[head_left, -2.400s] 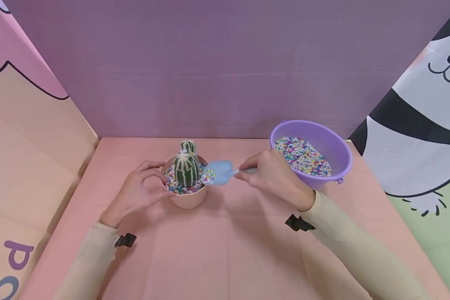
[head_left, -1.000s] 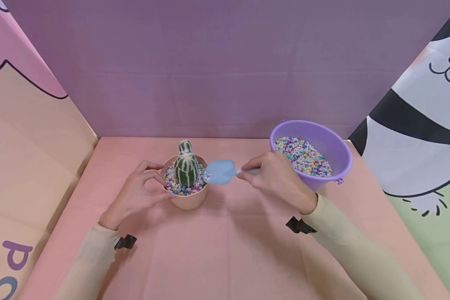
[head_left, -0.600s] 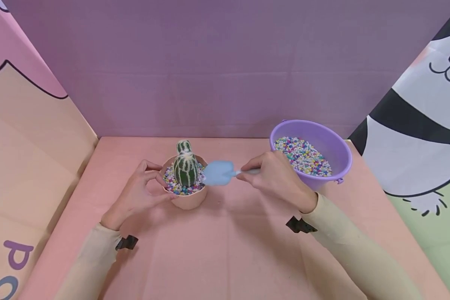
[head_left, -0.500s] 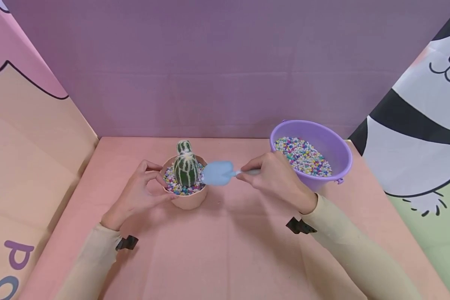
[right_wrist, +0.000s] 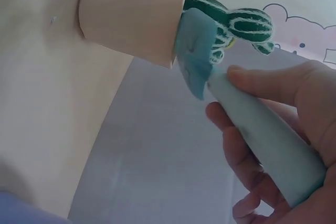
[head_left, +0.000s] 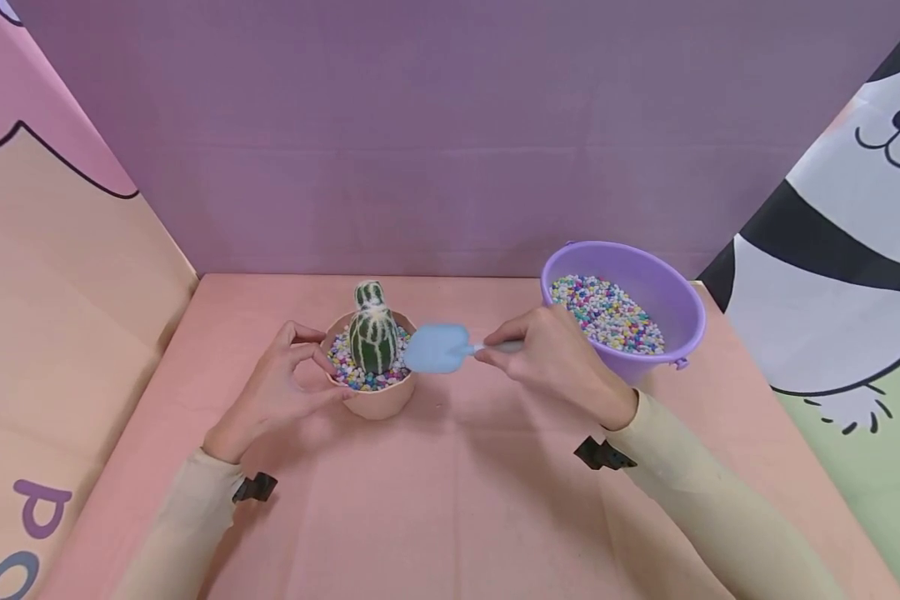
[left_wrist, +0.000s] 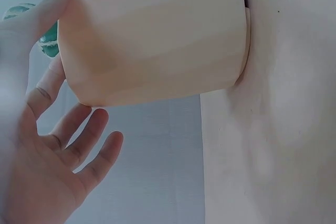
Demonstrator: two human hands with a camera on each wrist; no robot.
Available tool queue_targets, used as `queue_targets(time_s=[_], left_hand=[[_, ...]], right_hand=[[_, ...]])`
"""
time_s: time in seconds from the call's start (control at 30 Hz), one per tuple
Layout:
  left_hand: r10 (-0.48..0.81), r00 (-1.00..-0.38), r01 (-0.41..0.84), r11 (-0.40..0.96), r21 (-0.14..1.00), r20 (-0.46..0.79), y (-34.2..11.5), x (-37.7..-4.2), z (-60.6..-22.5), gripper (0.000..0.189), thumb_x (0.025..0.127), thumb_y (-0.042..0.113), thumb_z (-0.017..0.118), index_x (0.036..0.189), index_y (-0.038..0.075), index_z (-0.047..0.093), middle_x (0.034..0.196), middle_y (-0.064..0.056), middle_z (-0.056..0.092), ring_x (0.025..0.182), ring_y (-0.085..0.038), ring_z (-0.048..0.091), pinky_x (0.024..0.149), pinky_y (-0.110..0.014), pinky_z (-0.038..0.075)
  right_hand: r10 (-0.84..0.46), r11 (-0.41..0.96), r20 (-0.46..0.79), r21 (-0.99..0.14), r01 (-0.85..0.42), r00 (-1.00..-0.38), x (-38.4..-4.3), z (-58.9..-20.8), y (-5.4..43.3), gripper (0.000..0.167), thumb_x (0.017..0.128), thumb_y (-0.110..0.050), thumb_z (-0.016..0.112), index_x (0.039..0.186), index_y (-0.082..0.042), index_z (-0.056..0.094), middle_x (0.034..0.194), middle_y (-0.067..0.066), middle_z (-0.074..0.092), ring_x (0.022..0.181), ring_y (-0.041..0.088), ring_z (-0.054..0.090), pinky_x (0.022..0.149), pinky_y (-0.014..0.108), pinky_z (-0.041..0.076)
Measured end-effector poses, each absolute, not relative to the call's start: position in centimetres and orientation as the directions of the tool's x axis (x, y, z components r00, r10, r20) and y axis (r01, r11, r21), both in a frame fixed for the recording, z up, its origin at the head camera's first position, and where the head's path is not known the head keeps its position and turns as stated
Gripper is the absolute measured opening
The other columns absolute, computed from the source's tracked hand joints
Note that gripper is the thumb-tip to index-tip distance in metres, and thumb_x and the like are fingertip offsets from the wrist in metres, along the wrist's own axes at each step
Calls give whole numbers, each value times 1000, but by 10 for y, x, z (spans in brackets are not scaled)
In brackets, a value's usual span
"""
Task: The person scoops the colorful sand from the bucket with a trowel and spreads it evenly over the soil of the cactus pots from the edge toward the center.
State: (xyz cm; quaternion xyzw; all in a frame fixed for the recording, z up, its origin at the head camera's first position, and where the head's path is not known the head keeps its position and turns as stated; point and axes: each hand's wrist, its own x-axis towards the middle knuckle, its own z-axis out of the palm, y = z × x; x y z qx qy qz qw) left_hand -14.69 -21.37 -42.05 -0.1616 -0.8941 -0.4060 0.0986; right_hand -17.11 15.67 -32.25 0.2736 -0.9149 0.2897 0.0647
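A green, white-striped cactus (head_left: 373, 340) stands in a pale peach flower pot (head_left: 377, 404) left of centre, bedded in colourful pebbles (head_left: 345, 367). My left hand (head_left: 279, 385) grips the pot's rim from the left, thumb in front and index finger farther back; its other fingers fan out beside the pot in the left wrist view. Between thumb and fingers, my right hand (head_left: 558, 354) holds the handle of a light blue toy shovel (head_left: 437, 348). The shovel's blade is tipped at the pot's right rim, next to the cactus, and no pebbles show on it.
A purple bucket (head_left: 663, 304) partly filled with similar pebbles (head_left: 607, 312) stands at the back right, behind my right hand. The pink table (head_left: 390, 517) meets a purple backdrop (head_left: 375, 150) at its far edge. Printed panels border both sides.
Pebbles on the shovel blade have slid off into the flower pot as my right hand tilted it. The cactus leans slightly farther left. My left hand has stayed at the rim.
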Motion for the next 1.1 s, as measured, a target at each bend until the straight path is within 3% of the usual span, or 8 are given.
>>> queue_targets(time_s=[0.3, 0.5, 0.73, 0.87, 1.1], left_hand=[[207, -921, 383, 632, 673, 331, -213, -147, -421, 30, 72, 26, 100, 82, 19, 73, 133, -16, 57, 129, -37, 57, 109, -60, 45], [213, -905, 416, 629, 657, 369, -213, -146, -421, 33, 73, 25, 98, 93, 13, 75, 132, -17, 59, 125, -37, 59, 102, -57, 49], [172, -900, 414, 627, 660, 401, -207, -143, -413, 44, 81, 25, 93, 116, 7, 74, 140, -14, 58, 124, -32, 59, 85, -43, 53], [123, -875, 439, 607, 662, 468, -201, -141, -405, 42, 83, 22, 90, 117, 5, 73, 138, -13, 61, 124, -30, 60, 84, -39, 52], [36, -804, 514, 546, 662, 594, -189, -135, -389, 42, 84, 12, 87, 122, 4, 71, 132, -12, 66, 109, -20, 62, 83, -22, 50]], right_hand=[[-457, 678, 261, -516, -523, -850, -172, -326, 158, 13, 86, -26, 89, 95, -17, 88, 89, -7, 83, 81, 11, 79, 70, 30, 61], [-435, 669, 272, -541, -510, -858, -173, -327, 162, 15, 85, -27, 89, 96, -17, 88, 89, -7, 83, 81, 11, 79, 71, 29, 61], [-408, 655, 315, -553, -515, -857, -172, -323, 171, 11, 85, -29, 89, 93, -22, 89, 86, -12, 82, 72, 4, 73, 64, 23, 55], [-396, 648, 361, -542, -536, -844, -173, -322, 176, 10, 85, -30, 90, 91, -23, 89, 82, -12, 81, 66, 6, 69, 59, 20, 50], [-376, 613, 432, -548, -570, -820, -174, -321, 187, 8, 82, -24, 93, 88, -20, 89, 77, -10, 80, 62, 5, 67, 55, 16, 46]])
